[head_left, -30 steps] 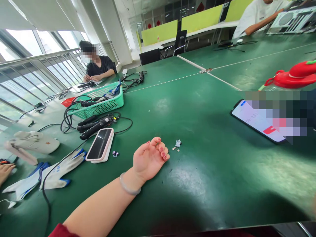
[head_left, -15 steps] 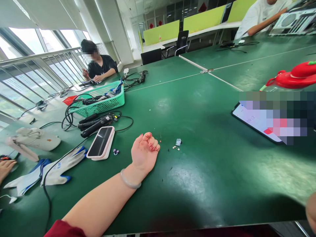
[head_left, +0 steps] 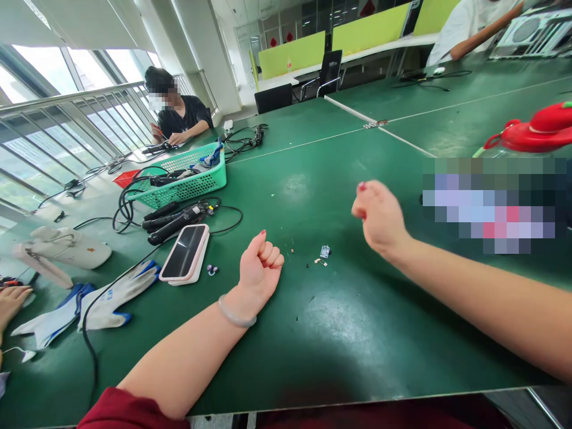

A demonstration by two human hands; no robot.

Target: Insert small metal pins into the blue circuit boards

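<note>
My left hand rests palm up on the green table, curled into a fist with the thumb along its top. Whether anything is inside the fist is hidden. My right hand is closed too, held above the table to the right, and the inside of its fingers cannot be seen. Between the hands lie a small pale-blue part and a tiny metal piece. A small copper-coloured bit is beside my left hand. Left of that hand sits a small purple-and-white part.
At left are a phone in a pink case, black tools with cables, a green basket and white-blue gloves. A red-lidded container stands right, near a blurred-out patch. Two people sit beyond; another person's hand shows at left.
My right hand has come in from the lower right edge and is now above the table. The fingers of my left hand have closed into a tighter fist.
</note>
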